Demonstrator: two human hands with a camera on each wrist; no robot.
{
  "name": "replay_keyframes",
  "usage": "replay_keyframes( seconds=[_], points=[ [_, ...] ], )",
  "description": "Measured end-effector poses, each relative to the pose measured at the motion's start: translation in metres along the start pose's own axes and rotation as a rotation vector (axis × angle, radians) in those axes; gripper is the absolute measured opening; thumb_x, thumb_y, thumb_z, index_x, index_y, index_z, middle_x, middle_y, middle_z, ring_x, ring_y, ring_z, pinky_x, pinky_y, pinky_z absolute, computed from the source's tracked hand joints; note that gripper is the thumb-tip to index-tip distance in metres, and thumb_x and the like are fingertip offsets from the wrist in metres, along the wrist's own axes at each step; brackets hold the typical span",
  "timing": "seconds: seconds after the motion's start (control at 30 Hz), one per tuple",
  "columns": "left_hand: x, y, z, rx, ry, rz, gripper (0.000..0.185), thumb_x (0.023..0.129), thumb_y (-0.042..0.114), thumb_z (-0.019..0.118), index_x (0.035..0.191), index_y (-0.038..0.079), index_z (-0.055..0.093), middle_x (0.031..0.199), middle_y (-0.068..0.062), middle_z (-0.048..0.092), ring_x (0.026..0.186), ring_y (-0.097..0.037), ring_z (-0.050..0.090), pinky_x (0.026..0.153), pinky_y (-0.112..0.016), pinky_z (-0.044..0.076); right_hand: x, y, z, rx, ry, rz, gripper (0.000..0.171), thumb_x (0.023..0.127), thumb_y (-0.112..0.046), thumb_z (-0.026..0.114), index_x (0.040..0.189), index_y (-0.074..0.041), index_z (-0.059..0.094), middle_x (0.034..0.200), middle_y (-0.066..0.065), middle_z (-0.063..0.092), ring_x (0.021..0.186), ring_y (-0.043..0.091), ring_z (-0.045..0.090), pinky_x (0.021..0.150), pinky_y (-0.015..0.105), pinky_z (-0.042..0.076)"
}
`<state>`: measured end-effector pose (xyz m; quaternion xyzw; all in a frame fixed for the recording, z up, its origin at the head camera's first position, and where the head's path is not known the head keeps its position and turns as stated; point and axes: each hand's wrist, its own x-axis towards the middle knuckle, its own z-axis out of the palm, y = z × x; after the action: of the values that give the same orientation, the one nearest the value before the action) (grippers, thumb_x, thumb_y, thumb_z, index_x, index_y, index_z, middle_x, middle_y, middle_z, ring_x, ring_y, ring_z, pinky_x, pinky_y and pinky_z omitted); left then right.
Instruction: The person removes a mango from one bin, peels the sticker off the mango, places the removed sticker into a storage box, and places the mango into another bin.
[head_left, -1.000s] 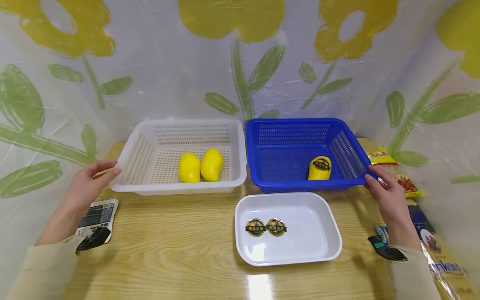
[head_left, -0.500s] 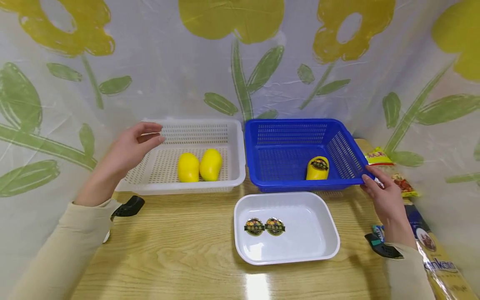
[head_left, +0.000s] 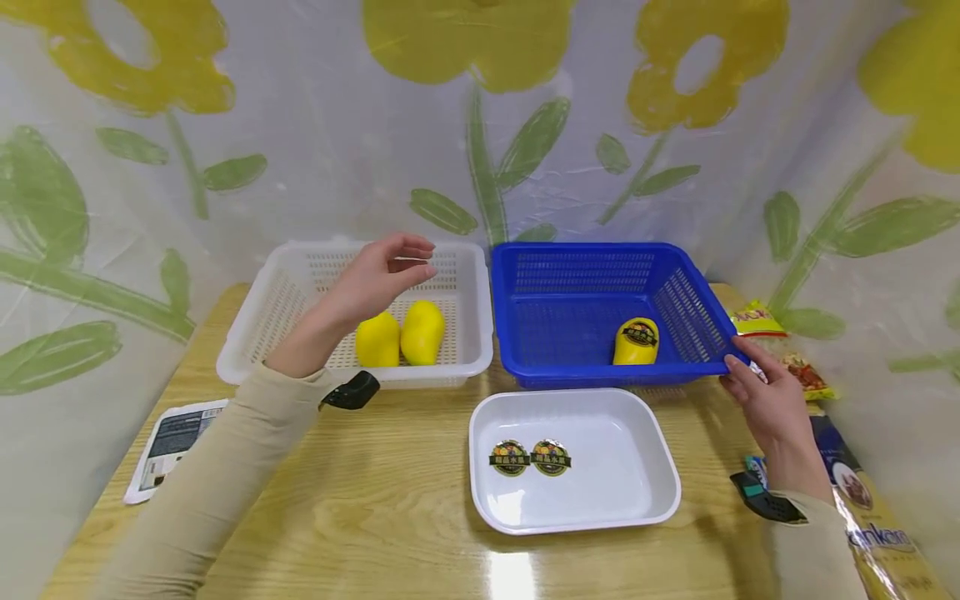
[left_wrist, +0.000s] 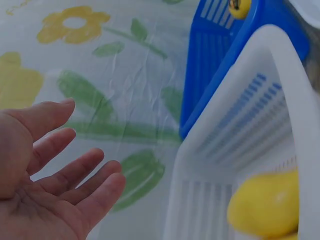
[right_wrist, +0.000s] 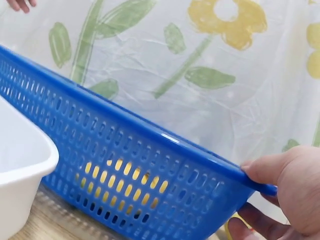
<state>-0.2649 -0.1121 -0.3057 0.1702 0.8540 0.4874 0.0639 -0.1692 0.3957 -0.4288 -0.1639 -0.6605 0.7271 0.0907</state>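
Observation:
My left hand (head_left: pixel 378 279) is in the air over the white basket (head_left: pixel 258 367), its fingers loosely spread and holding nothing. Two plain yellow mangoes (head_left: pixel 423 333) lie side by side in that basket, one partly behind my wrist. My right hand (head_left: pixel 768 392) grips the front right corner of the blue basket (head_left: pixel 600 369); in the right wrist view the thumb (right_wrist: pixel 267 167) lies on the rim with fingers curled beneath. Inside the blue basket is one mango (head_left: pixel 637 342) bearing a dark round sticker.
A white tray (head_left: pixel 622 467) with two round stickers (head_left: pixel 551 457) stands in front of the blue basket. Several snack packages (head_left: pixel 885 533) line the right side. A flat white packet (head_left: pixel 161 446) lies at the left, partly under my sleeve. A flowered curtain hangs behind.
My left hand has left the white basket's left rim and moved right, across above that basket. My right hand stays on the blue basket's corner.

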Motion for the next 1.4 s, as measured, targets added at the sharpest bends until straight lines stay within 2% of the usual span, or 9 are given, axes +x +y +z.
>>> replay_keyframes(
  seconds=[0.3, 0.6, 0.8, 0.93, 1.07, 1.23, 1.4],
  points=[
    [0.026, 0.009, 0.044, -0.017, -0.081, 0.034, 0.040, 0.098, 0.026, 0.061, 0.134, 0.009, 0.053, 0.133, -0.008, 0.055, 0.121, -0.026, 0.053, 0.103, -0.040, 0.044, -0.002, -0.004, 0.004, -0.045, 0.045, 0.057, 0.070, 0.088, -0.029, 0.071, 0.150, -0.015, 0.041, 0.160, 0.007, 0.019, 0.095, 0.004, 0.058, 0.072, 0.013, 0.052],
    [0.055, 0.022, 0.093, -0.065, -0.178, 0.067, 0.039, 0.095, 0.025, 0.065, 0.130, 0.009, 0.056, 0.126, -0.008, 0.060, 0.117, -0.024, 0.056, 0.097, -0.036, 0.046, 0.000, -0.012, 0.008, -0.051, 0.042, 0.100, 0.071, 0.087, -0.029, 0.073, 0.149, -0.016, 0.043, 0.157, 0.010, 0.021, 0.088, 0.002, 0.061, 0.073, 0.014, 0.053],
    [0.069, 0.030, 0.125, -0.016, -0.240, 0.077, 0.037, 0.095, 0.026, 0.065, 0.129, 0.011, 0.057, 0.124, -0.006, 0.061, 0.115, -0.021, 0.055, 0.096, -0.036, 0.046, 0.000, -0.014, 0.009, -0.055, 0.051, 0.123, 0.069, 0.089, -0.024, 0.071, 0.150, -0.015, 0.040, 0.152, 0.013, 0.026, 0.085, 0.001, 0.062, 0.072, 0.017, 0.054],
    [0.078, 0.035, 0.143, 0.011, -0.295, 0.067, 0.038, 0.095, 0.027, 0.065, 0.130, 0.013, 0.058, 0.125, -0.004, 0.061, 0.118, -0.021, 0.053, 0.098, -0.037, 0.044, -0.002, -0.016, 0.008, -0.040, 0.061, 0.142, 0.069, 0.089, -0.024, 0.072, 0.150, -0.015, 0.041, 0.150, 0.013, 0.028, 0.083, 0.002, 0.063, 0.072, 0.018, 0.055],
    [0.091, 0.036, 0.160, -0.014, -0.354, 0.058, 0.039, 0.095, 0.027, 0.065, 0.131, 0.013, 0.058, 0.127, -0.007, 0.059, 0.119, -0.022, 0.053, 0.099, -0.036, 0.044, -0.003, -0.019, 0.009, -0.043, 0.062, 0.149, 0.070, 0.089, -0.023, 0.072, 0.150, -0.015, 0.040, 0.148, 0.013, 0.029, 0.081, 0.002, 0.063, 0.072, 0.019, 0.055],
    [0.105, 0.036, 0.179, -0.127, -0.419, 0.005, 0.040, 0.095, 0.022, 0.066, 0.132, 0.011, 0.057, 0.129, -0.009, 0.058, 0.116, -0.023, 0.055, 0.098, -0.037, 0.047, -0.003, -0.019, 0.009, -0.086, 0.059, 0.167, 0.069, 0.090, -0.024, 0.070, 0.151, -0.016, 0.039, 0.151, 0.013, 0.026, 0.082, 0.001, 0.062, 0.072, 0.017, 0.054],
    [0.117, 0.037, 0.196, -0.215, -0.431, -0.053, 0.041, 0.093, 0.020, 0.068, 0.132, 0.011, 0.059, 0.128, -0.009, 0.058, 0.116, -0.025, 0.055, 0.098, -0.042, 0.048, -0.002, -0.019, 0.008, -0.095, 0.063, 0.194, 0.070, 0.089, -0.026, 0.071, 0.151, -0.020, 0.039, 0.157, 0.011, 0.020, 0.086, 0.003, 0.063, 0.072, 0.017, 0.055]
  ],
)
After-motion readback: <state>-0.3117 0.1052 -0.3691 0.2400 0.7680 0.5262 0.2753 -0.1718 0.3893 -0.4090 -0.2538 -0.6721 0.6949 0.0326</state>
